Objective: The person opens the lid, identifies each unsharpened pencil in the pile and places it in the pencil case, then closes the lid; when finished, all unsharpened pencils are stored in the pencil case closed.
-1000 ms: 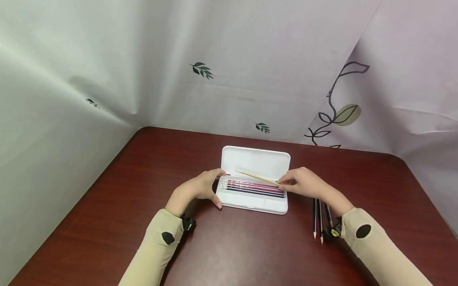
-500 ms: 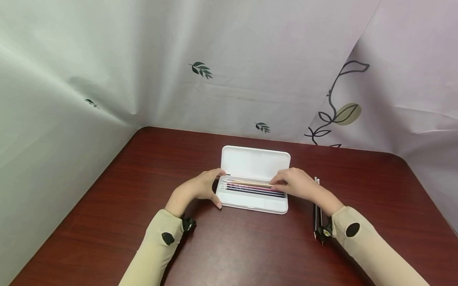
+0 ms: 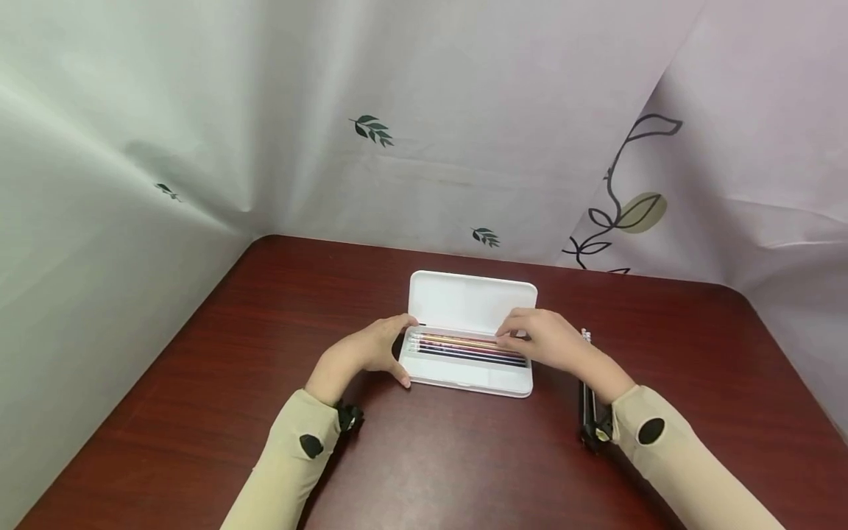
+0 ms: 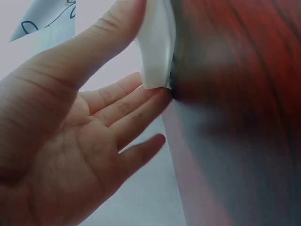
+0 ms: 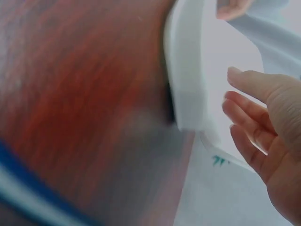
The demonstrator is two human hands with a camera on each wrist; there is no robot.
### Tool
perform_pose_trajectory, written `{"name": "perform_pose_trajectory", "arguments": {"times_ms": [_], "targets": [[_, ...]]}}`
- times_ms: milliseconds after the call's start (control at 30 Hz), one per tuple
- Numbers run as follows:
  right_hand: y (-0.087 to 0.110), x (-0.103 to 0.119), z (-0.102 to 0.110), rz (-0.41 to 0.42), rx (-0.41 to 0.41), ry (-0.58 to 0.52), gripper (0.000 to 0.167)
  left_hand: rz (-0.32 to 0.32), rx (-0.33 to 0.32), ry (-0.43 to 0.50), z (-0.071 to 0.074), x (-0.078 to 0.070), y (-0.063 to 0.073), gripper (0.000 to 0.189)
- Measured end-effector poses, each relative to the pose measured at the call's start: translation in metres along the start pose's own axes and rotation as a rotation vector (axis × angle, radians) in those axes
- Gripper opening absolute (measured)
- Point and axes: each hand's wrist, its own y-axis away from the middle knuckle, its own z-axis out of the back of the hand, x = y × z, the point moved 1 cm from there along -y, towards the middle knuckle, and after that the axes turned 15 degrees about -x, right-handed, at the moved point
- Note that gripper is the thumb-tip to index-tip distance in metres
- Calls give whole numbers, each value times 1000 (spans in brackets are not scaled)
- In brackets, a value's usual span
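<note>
A white pencil case (image 3: 464, 380) lies on the table with its lid (image 3: 472, 298) raised at the back. Several pencils (image 3: 457, 350), red, yellow and dark with white ends, lie side by side in its tray. My left hand (image 3: 371, 344) holds the case's left end, thumb at the front corner and fingers at the back. Over the right part of the tray is my right hand (image 3: 545, 340). The right wrist view shows that hand's thumb (image 5: 256, 82) and fingers apart, with nothing between them.
Dark pencils (image 3: 586, 394) with white ends lie on the table right of the case, partly hidden under my right wrist. A white cloth (image 3: 424, 184) with leaf prints hangs behind the reddish-brown table (image 3: 437, 464).
The yellow pencil, earlier tilted in my right hand, came down into the tray and now lies there, let go. My right hand shifted slightly left. The left hand stayed at the case.
</note>
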Motion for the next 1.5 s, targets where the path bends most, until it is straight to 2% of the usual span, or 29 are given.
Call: {"name": "perform_pose_trajectory", "arguments": {"times_ms": [100, 200, 333, 400, 500, 600, 700, 800, 900, 1000, 1133, 1233, 1333, 1400, 1500], "targets": [[2, -4, 7, -27, -93, -9, 7, 8, 4, -4, 7, 0, 5, 93], [4, -10, 14, -33, -214, -31, 9, 10, -31, 21, 22, 1, 9, 87], [2, -15, 23, -58, -377, -67, 15, 2, -179, 23, 45, 7, 9, 78], [-3, -17, 26, -97, -411, -67, 22, 1, -249, 11, 51, 10, 5, 76], [-11, -22, 29, -174, -372, -89, 39, 7, -296, -12, 53, 12, -9, 75], [-20, -28, 28, -247, -285, -145, 49, -2, -330, -56, 51, 8, -27, 70], [-25, -33, 24, -274, -210, -175, 45, -27, -372, -107, 48, 5, -43, 62], [-27, -35, 19, -254, -168, -165, 37, -30, -377, -140, 44, 5, -51, 54], [-26, -32, 14, -240, -161, -152, 33, -33, -362, -131, 40, 8, -51, 45], [-24, -25, 13, -225, -192, -126, 28, -77, -367, -105, 39, 10, -47, 36], [-15, -11, 18, -135, -254, -29, 23, -216, -401, -100, 41, 5, -38, 21], [-4, 2, 24, -10, -298, 56, 21, -337, -418, -189, 40, -6, -24, 15], [10, 15, 27, 103, -293, 119, 22, -412, -386, -284, 35, -16, -7, 8], [20, 22, 27, 146, -225, 135, 26, -422, -297, -290, 30, -21, 5, 16], [34, 31, 23, 143, -63, 139, 42, -359, -117, -247, 21, -24, 19, 45]]}}
